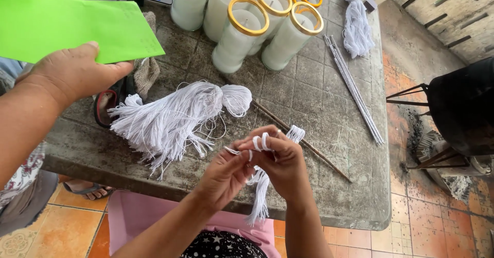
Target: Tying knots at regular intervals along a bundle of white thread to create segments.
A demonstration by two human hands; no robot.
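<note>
My left hand (pixel 224 173) and my right hand (pixel 283 160) meet over the near edge of a grey stone table (pixel 334 196). Together they grip a small bunch of white string (pixel 260 196). Its loops wrap over my right fingers and its loose ends hang down below the hands. A larger bundle of white string (pixel 170 119) lies on the table just beyond my left hand. A thin brown stick (pixel 309 147) lies on the table behind my right hand.
Several tall white candles in gold-rimmed glasses (pixel 242 34) stand at the back. Thin metal rods (pixel 355 91) and another string bundle (pixel 356 24) lie to the right. Another person's hand (pixel 77 75) holds green paper (pixel 62 24) at left. A black pot (pixel 463 103) stands on the floor.
</note>
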